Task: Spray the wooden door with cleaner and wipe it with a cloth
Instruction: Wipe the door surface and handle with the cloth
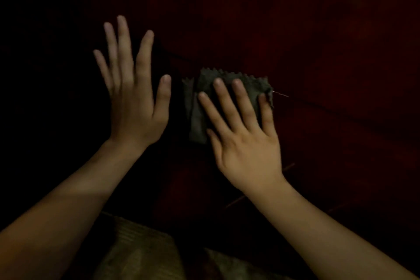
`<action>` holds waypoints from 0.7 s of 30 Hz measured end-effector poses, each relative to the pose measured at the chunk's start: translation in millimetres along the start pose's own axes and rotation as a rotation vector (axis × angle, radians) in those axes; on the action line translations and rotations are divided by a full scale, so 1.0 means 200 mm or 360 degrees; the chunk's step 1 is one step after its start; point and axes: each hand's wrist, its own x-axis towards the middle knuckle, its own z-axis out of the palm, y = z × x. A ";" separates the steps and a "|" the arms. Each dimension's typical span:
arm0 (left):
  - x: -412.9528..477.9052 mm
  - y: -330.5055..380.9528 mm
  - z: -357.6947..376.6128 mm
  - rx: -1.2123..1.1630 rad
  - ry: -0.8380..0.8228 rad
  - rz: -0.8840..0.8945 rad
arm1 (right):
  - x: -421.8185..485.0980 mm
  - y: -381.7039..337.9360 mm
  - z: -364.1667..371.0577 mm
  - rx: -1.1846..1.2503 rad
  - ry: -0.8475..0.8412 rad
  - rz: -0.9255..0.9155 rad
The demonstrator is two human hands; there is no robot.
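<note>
The dark reddish wooden door (295,29) fills the view in dim light. A grey cloth (196,107) with zigzag edges lies flat against it at the centre. My right hand (243,136) presses the cloth onto the door with fingers spread flat over it. My left hand (134,98) is raised just left of the cloth, fingers apart, holding nothing; I cannot tell whether it touches the door. No spray bottle is in view.
A dark groove (322,107) runs across the door panel to the right of the cloth. The left side of the view is almost black. A pale striped fabric (136,250) shows at the bottom between my forearms.
</note>
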 end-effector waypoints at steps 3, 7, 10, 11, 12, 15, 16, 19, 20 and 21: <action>-0.06 0.21 0.10 0.0038 -0.0051 0.0082 | -0.28 0.29 -0.01 -0.0120 -0.0027 0.0057; -0.14 0.50 0.22 0.0090 -0.0138 0.0152 | -0.68 0.69 -0.01 -0.0181 -0.0057 0.0178; -0.18 0.65 0.29 0.0154 -0.0220 0.0295 | -0.92 0.94 -0.02 -0.0213 -0.0084 0.0251; -0.20 0.70 0.31 0.0165 -0.0255 0.0370 | -1.01 1.02 -0.03 -0.0214 -0.0104 0.0302; -0.23 0.74 0.33 0.0170 -0.0277 0.0437 | -1.09 1.09 -0.03 -0.0205 -0.0120 0.0349; -0.30 0.88 0.40 0.0163 -0.0317 0.0555 | -1.36 1.27 -0.04 -0.0204 -0.0214 0.0451; -0.33 0.94 0.43 0.0155 -0.0332 0.0557 | -1.46 1.33 -0.05 -0.0207 -0.0272 0.0502; -0.38 1.07 0.50 0.0143 -0.0332 0.0495 | -1.71 1.44 -0.06 -0.0167 -0.0408 0.0736; -0.39 1.10 0.52 0.0141 -0.0315 0.0472 | -1.77 1.45 -0.06 -0.0155 -0.0429 0.0791; -0.40 1.12 0.53 0.0134 -0.0289 0.0451 | -1.81 1.45 -0.05 -0.0144 -0.0444 0.0821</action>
